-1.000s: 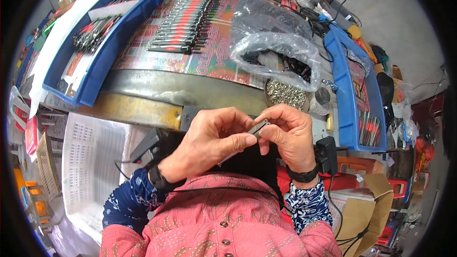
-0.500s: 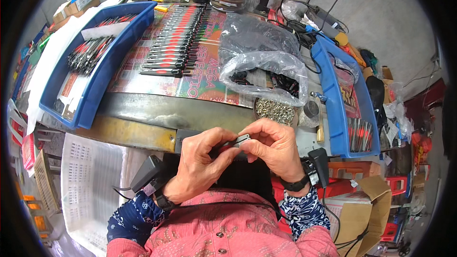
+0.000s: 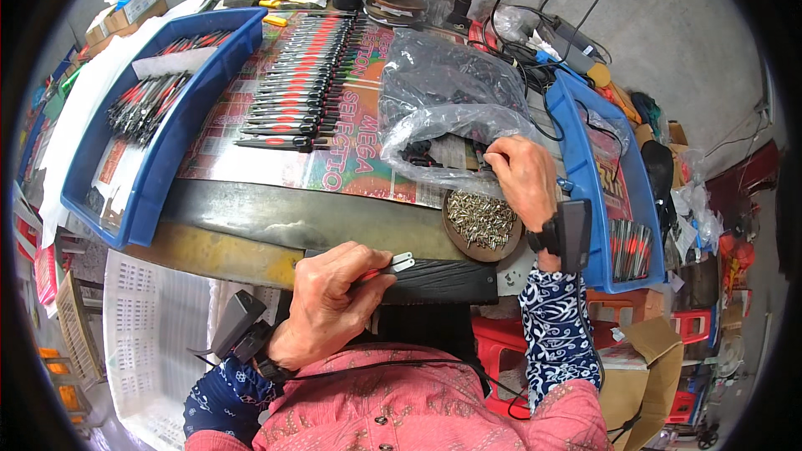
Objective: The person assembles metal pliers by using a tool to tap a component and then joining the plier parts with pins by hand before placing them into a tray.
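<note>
My left hand [image 3: 334, 296] is closed just past the bench's near edge, gripping a small piece with a red part and a flat silver end [image 3: 402, 262] that sticks out past the fingertips. Its full shape is hidden in the palm. My right hand [image 3: 526, 179] reaches to the mouth of a clear plastic bag [image 3: 455, 75] holding dark parts [image 3: 418, 153]. Thumb and fingers are pinched together there; what lies between them cannot be made out. Below that hand stands a round dish of small metal rivet-like pieces [image 3: 480, 221]. Slim red-and-black tools [image 3: 292, 100] lie in a row on the bench.
A blue tray [image 3: 171, 175] with more slim tools stands at the left, another blue tray [image 3: 576, 159] at the right. Black cables [image 3: 535, 58] tangle behind the bag. Below the bench are a white basket [image 3: 159, 326], a red stool [image 3: 494, 351] and a cardboard box [image 3: 660, 367].
My right hand has left the piece, moving up and right to the bag's mouth. My left hand keeps the piece, its silver end now showing, and has shifted slightly left and nearer me.
</note>
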A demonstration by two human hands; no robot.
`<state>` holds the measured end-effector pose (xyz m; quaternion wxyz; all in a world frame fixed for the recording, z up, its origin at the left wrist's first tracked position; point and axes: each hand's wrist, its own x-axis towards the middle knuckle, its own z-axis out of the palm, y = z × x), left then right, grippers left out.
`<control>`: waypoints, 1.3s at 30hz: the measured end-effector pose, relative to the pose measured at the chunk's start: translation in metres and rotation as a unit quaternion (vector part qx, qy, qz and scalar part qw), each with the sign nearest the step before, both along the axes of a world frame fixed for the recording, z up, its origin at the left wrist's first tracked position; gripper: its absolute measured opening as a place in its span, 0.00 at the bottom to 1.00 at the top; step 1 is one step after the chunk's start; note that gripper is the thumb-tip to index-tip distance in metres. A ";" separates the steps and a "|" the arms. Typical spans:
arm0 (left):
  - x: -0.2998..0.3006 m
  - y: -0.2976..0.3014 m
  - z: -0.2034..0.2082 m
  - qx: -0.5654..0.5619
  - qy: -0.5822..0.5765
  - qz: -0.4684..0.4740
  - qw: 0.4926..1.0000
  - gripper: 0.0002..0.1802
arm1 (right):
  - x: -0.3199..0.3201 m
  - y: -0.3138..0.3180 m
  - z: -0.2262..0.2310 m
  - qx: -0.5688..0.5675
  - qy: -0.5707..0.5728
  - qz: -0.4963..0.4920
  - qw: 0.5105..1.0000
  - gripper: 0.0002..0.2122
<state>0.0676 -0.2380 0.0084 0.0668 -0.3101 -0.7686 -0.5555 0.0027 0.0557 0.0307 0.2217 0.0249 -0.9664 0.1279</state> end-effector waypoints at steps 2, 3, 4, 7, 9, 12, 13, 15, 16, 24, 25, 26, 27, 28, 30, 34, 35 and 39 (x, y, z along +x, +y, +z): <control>-0.002 0.000 0.001 -0.008 -0.003 -0.002 1.000 0.10 | -0.010 0.002 -0.007 0.045 -0.015 -0.011 0.999 0.09; -0.003 -0.001 0.002 -0.016 -0.005 -0.003 1.000 0.10 | -0.014 0.002 -0.010 0.062 -0.028 -0.025 0.997 0.10; -0.004 -0.001 0.003 -0.026 -0.010 -0.003 1.000 0.10 | -0.018 0.001 -0.012 0.072 -0.041 -0.029 0.996 0.10; -0.007 0.000 0.003 -0.021 -0.019 -0.005 1.000 0.10 | -0.024 0.000 -0.017 0.100 -0.082 -0.056 0.990 0.11; -0.009 0.001 0.003 -0.021 -0.019 -0.005 1.000 0.10 | -0.026 -0.001 -0.019 0.116 -0.074 -0.063 0.988 0.11; -0.011 -0.001 0.002 -0.020 -0.032 -0.006 0.999 0.10 | -0.023 -0.001 -0.016 0.101 -0.071 -0.042 0.991 0.11; -0.011 -0.001 0.001 -0.019 -0.037 -0.007 0.999 0.10 | -0.021 -0.001 -0.015 0.090 -0.072 -0.029 0.993 0.11; -0.012 -0.002 0.000 -0.018 -0.038 -0.010 0.999 0.10 | -0.021 -0.003 -0.013 0.077 -0.076 -0.024 0.994 0.12; -0.012 -0.002 -0.001 -0.021 -0.040 -0.011 0.999 0.10 | -0.021 -0.004 -0.013 0.071 -0.078 -0.024 0.994 0.12; -0.012 -0.002 0.000 -0.021 -0.041 -0.006 0.999 0.10 | -0.026 -0.007 -0.020 0.066 -0.045 -0.018 0.997 0.10; -0.011 -0.002 0.001 -0.027 -0.042 -0.008 0.999 0.10 | -0.026 -0.006 -0.021 0.058 -0.037 -0.013 0.998 0.09; -0.011 -0.002 0.001 -0.022 -0.039 -0.006 0.999 0.10 | -0.025 -0.006 -0.021 0.060 -0.037 -0.009 0.998 0.10; -0.011 -0.001 0.001 -0.016 -0.037 -0.003 0.999 0.10 | -0.024 -0.006 -0.021 0.062 -0.028 -0.001 0.998 0.10; -0.011 -0.001 0.001 -0.010 -0.034 -0.001 0.999 0.11 | -0.023 -0.006 -0.020 0.063 -0.025 0.002 0.998 0.10; -0.008 -0.003 0.002 -0.020 -0.036 -0.009 0.999 0.10 | -0.018 -0.009 -0.015 0.061 -0.018 0.014 0.998 0.10; -0.004 -0.002 0.003 -0.019 -0.020 -0.001 1.000 0.11 | 0.001 -0.020 -0.002 0.028 0.030 0.041 0.998 0.08; -0.002 -0.003 0.003 -0.019 -0.017 0.000 1.000 0.11 | 0.009 -0.023 0.001 0.028 0.044 0.051 0.997 0.06; 0.004 -0.005 0.006 -0.015 -0.010 0.001 1.000 0.10 | 0.043 -0.040 0.011 -0.035 0.115 0.148 0.982 0.08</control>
